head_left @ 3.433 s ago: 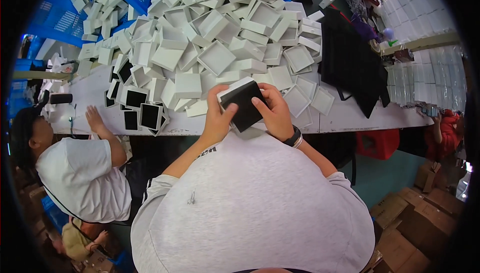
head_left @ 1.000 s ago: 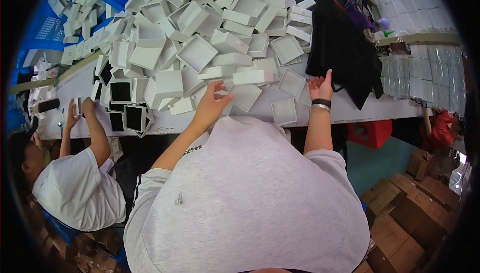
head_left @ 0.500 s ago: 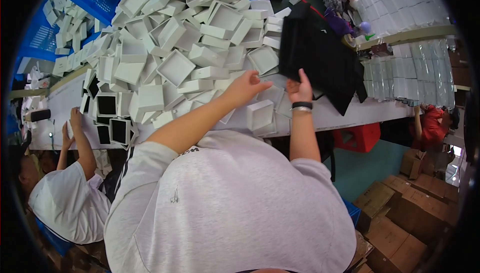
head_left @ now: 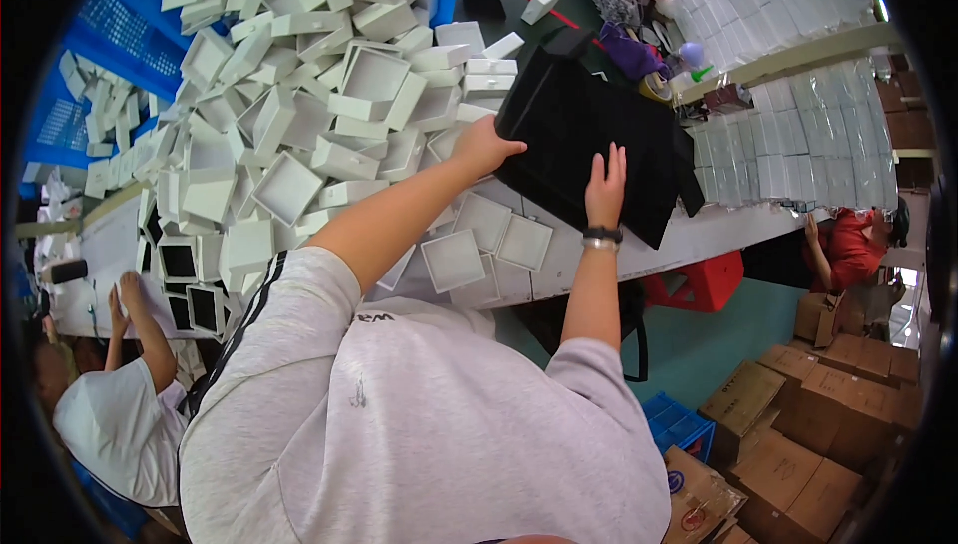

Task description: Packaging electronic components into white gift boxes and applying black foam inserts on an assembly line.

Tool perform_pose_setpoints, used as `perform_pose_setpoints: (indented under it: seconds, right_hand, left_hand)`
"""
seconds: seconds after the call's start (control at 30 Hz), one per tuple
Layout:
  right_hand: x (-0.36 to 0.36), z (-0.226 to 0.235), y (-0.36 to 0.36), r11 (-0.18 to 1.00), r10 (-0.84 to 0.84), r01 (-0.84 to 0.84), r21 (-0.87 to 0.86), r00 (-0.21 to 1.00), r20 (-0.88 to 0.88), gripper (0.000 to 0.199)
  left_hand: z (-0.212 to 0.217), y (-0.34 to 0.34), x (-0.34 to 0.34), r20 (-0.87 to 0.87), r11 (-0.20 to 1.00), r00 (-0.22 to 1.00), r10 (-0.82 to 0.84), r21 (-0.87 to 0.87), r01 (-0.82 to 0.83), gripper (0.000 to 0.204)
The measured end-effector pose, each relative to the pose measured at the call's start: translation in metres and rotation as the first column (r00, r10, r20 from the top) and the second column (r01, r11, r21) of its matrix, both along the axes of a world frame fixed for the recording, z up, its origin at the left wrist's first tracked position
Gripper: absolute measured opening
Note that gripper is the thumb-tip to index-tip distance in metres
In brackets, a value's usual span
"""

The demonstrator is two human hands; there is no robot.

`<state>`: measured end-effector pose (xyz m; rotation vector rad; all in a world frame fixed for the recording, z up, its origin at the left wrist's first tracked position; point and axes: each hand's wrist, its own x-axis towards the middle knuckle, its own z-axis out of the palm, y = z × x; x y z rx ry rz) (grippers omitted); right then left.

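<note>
While both arms reach across the bench (head_left: 699,235), the left hand (head_left: 486,148) grips the near left corner of the black pad stack (head_left: 589,135) lying by the bench's right end, its fingertips hidden behind the edge. The right hand (head_left: 605,185) lies flat and open on top. White boxes (head_left: 299,115) crowd the bench's left, cut off by the frame.

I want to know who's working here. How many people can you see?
3, though more may be hidden. The person in grey wearing the camera, a person in white at lower left, and a person in red at the right.
</note>
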<state>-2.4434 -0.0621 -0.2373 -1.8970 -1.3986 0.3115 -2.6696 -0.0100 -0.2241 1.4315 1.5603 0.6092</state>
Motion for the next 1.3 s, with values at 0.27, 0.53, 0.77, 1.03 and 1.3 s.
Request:
perform_pose_setpoints:
  seconds: [0.27, 0.53, 0.77, 1.03, 1.3]
  right_hand:
    - [-0.003, -0.033, 0.037, 0.972, 0.118, -0.014, -0.233, 0.890, 0.440, 0.044]
    - [0.001, -0.032, 0.024, 0.974, 0.199, -0.117, -0.194, 0.849, 0.489, 0.041]
    - [-0.002, -0.044, 0.033, 0.984, 0.132, -0.041, -0.174, 0.823, 0.552, 0.040]
    - [0.003, -0.039, 0.051, 0.993, 0.078, -0.023, -0.116, 0.862, 0.502, 0.037]
    - [-0.109, 0.049, -0.048, 0.822, 0.277, -0.549, 0.153, 0.150, -0.949, 0.046]
  left_hand:
    - [-0.008, 0.031, -0.019, 0.345, 0.919, 0.919, -0.191, -0.266, 0.291, 0.063]
    - [0.006, 0.070, 0.036, -0.247, 0.998, 0.967, -0.064, 0.011, 0.069, 0.069]
    - [0.035, 0.026, 0.044, -0.170, 0.843, 0.957, -0.233, 0.456, 0.286, 0.045]
    - [0.068, 0.006, -0.016, 0.214, 0.898, 0.964, 0.156, 0.377, -0.229, 0.054]
    - [0.076, -0.101, -0.093, 0.443, 0.955, 0.853, 0.278, -0.027, -0.297, 0.058]
